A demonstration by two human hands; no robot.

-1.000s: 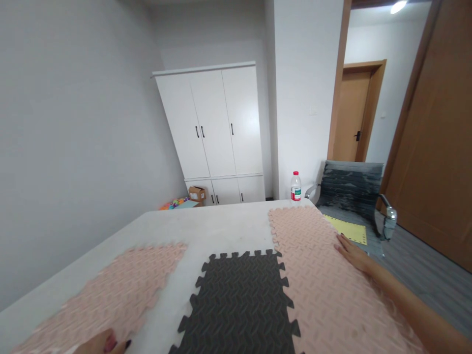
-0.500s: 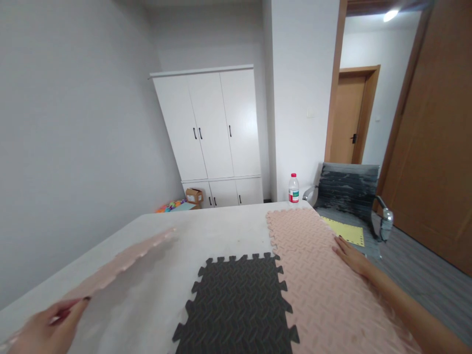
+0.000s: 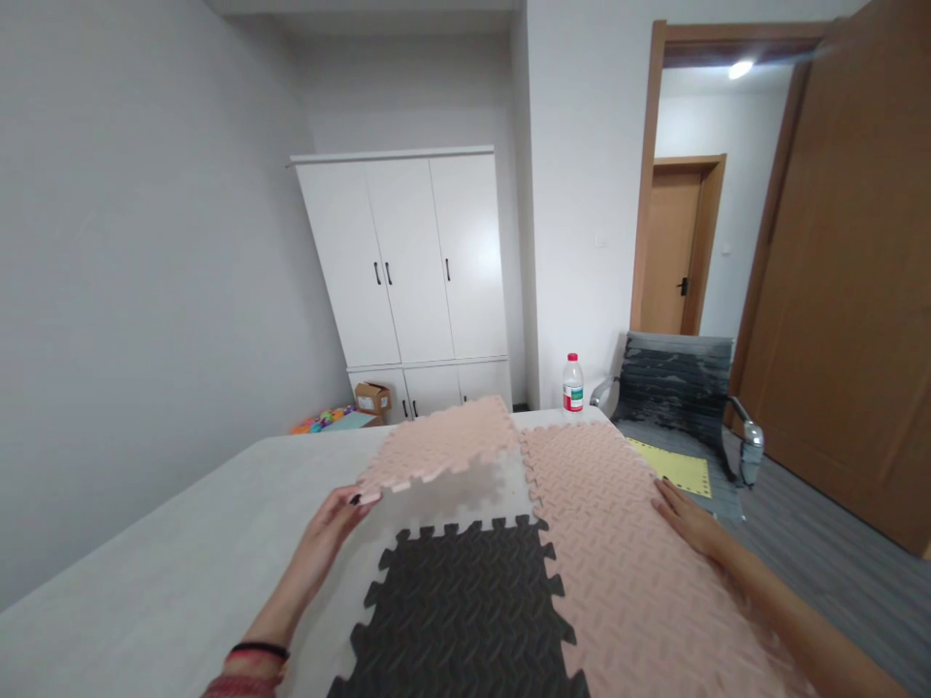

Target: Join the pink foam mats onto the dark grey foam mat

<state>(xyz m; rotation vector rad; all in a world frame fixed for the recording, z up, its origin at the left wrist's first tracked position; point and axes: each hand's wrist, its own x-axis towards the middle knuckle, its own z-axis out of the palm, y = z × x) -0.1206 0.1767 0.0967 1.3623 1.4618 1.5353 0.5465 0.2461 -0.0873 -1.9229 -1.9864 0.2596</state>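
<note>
My left hand [image 3: 341,514] pinches the near-left corner of a pink foam mat tile [image 3: 443,441]. That tile is tilted and held above the white table, behind a black foam mat tile [image 3: 465,611] with jigsaw edges. Pink foam matting [image 3: 603,523] lies flat along the right side, its edge against the black tile. My right hand [image 3: 688,519] rests on the right edge of this pink matting, fingers stretched out and holding nothing.
A clear bottle with a red cap [image 3: 573,384] stands at the table's far right corner. Beyond the right edge is a dark chair [image 3: 676,388] with a yellow sheet [image 3: 673,468] on its seat. Behind the white table [image 3: 181,523] are a cardboard box [image 3: 372,397] and a white cabinet [image 3: 407,262].
My left hand has swung the held pink tile from the left to the far middle, behind the black tile. The right hand stays on the pink matting.
</note>
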